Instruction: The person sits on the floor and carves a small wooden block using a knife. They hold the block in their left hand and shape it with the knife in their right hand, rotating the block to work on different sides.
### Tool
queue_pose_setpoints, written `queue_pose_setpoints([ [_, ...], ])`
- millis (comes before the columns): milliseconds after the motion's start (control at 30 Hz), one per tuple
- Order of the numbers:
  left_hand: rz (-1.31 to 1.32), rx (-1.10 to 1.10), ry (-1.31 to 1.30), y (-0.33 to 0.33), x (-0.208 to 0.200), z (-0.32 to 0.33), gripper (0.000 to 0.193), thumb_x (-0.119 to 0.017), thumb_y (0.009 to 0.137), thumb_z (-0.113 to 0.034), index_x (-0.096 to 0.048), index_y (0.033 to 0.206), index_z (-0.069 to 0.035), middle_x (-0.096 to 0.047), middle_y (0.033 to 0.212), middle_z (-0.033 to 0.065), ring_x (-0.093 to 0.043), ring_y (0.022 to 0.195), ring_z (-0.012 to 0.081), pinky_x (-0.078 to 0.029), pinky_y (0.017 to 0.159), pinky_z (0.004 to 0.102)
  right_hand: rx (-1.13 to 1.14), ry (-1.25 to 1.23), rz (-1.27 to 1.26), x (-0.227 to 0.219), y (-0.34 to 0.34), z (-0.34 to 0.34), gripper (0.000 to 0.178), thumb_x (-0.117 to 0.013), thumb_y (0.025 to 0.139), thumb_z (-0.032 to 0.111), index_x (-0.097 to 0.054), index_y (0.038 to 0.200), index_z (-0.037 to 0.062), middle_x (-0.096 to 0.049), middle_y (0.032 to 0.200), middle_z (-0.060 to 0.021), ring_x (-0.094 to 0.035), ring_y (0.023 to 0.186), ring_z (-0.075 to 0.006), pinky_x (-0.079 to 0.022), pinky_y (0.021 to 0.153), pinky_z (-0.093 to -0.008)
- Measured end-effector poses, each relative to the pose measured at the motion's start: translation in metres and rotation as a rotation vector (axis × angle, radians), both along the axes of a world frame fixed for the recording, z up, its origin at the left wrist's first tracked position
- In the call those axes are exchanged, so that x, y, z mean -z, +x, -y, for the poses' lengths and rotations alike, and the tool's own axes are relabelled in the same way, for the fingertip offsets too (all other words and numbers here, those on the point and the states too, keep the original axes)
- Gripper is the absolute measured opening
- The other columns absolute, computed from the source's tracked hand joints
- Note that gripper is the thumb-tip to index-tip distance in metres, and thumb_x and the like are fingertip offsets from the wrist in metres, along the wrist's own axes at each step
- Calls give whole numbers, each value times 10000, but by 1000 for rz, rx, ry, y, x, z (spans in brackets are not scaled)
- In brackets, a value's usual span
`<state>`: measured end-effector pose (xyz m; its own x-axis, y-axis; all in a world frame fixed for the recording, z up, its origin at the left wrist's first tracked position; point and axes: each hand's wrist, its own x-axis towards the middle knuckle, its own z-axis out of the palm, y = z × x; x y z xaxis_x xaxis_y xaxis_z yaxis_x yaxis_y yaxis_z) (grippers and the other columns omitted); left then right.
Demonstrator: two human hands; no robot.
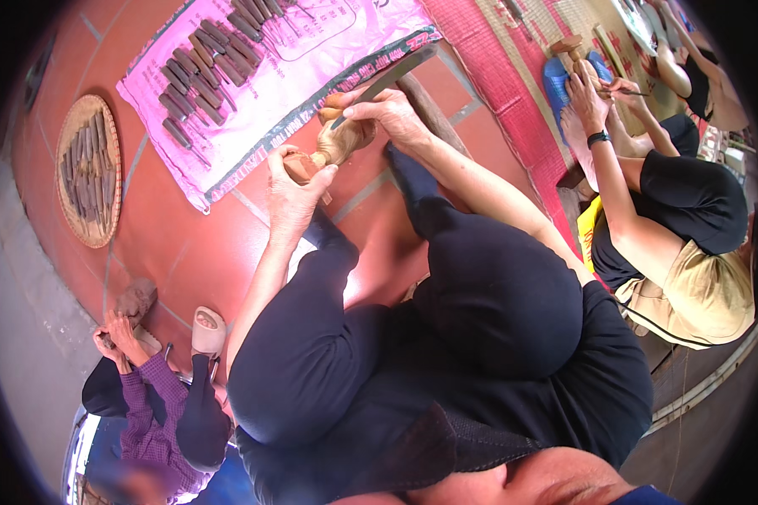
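Note:
Out in front of my knees, my left hand (293, 189) is closed round the lower end of a small carved wooden figure (338, 145). The figure is pale brown, rounded, and held at a tilt. My right hand (392, 116) grips a long carving knife (396, 74). Its wide dark end points up and to the right, past the hand. The knife's narrow end lies against the upper part of the figure. Some right-hand fingers are hidden behind the wood and the knife, so I cannot tell whether they touch the figure.
A pink sack (173, 160) with several wood-handled chisels (206, 63) lies ahead on red tiles. A round woven tray (116, 168) of tools sits left. Behind my right hand is a wooden billet (434, 109). Co-workers sit at right (632, 185) and lower left (156, 396).

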<state>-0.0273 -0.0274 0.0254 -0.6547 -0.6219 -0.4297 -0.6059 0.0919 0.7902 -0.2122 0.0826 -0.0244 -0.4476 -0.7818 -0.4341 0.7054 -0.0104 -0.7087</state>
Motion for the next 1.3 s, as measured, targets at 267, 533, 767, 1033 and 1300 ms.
queue_pose_setpoints([
  [267, -4, 61, -109, 3, 4, -1, 677, -804, 721, -357, -425, 1212, -87, -553, 1014, 101, -575, 886, 187, -496, 768, 336, -10, 74, -101, -7, -6, -2, 227, -687, 772, 44, -698, 992, -10, -709, 999, -104, -638, 985, -171, -444, 976, -322],
  [533, 12, 21, -81, 4, 3, 0, 665, -804, 720, -352, -434, 1204, -85, -561, 1005, 104, -579, 880, 184, -497, 765, 340, -20, 69, -165, 3, -6, 1, 267, -694, 774, 52, -688, 1031, -19, -702, 982, -107, -639, 957, -178, -477, 914, -318],
  [767, 32, -23, 2, -2, -5, -1, 666, -810, 703, -331, -447, 1196, -69, -579, 1067, 149, -601, 968, 248, -492, 835, 378, -78, 58, -189, 4, 0, 3, 299, -690, 776, 48, -669, 1056, -53, -702, 1000, -126, -656, 962, -193, -504, 899, -316],
  [1033, -14, 21, -84, 6, 3, 0, 666, -802, 722, -361, -439, 1210, -90, -564, 1005, 106, -581, 885, 193, -501, 761, 336, -13, 45, -45, -2, -2, 4, 298, -683, 772, 28, -663, 1056, -62, -694, 1051, -145, -654, 987, -197, -495, 927, -311],
  [1300, 37, 29, -77, 1, -4, -1, 694, -818, 693, -337, -443, 1207, -59, -568, 1087, 155, -589, 1002, 264, -484, 860, 387, -19, 86, -95, -2, -5, 5, 308, -677, 772, 17, -657, 1067, -71, -705, 1015, -133, -666, 961, -178, -508, 899, -286],
])
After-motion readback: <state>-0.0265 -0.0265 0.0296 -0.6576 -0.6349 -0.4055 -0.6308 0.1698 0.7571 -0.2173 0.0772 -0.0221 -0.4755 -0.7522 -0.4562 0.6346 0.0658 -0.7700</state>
